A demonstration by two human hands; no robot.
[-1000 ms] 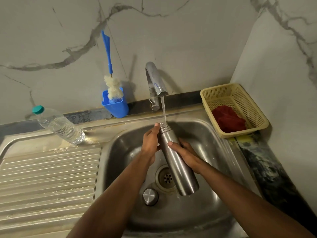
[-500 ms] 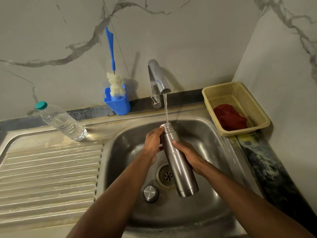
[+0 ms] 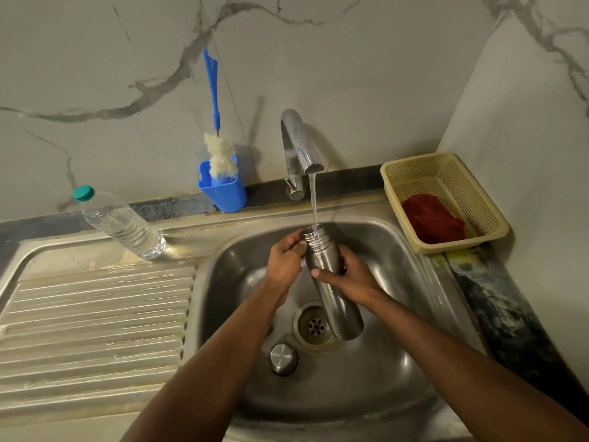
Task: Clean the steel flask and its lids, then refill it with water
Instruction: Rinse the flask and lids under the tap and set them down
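The open steel flask [image 3: 336,301] is held tilted over the sink basin [image 3: 398,260], its threaded mouth under the tap [image 3: 298,148]. A thin stream of water [image 3: 314,202] runs into the mouth. My left hand [image 3: 283,263] grips the flask near its neck from the left. My right hand [image 3: 349,280] wraps the upper body from the right. A round steel lid [image 3: 283,358] lies on the basin floor, left of the drain [image 3: 315,327].
A blue cup [image 3: 224,193] with a bottle brush [image 3: 220,154] stands behind the sink. A clear plastic water bottle [image 3: 119,223] lies on the ribbed drainboard [image 3: 95,330]. A yellow basket [image 3: 446,199] with a red cloth [image 3: 432,220] sits at the right by the wall.
Both hands have kept hold of the flask under the running tap. The view has shifted slightly; the flask's mouth sits a little lower below the spout.
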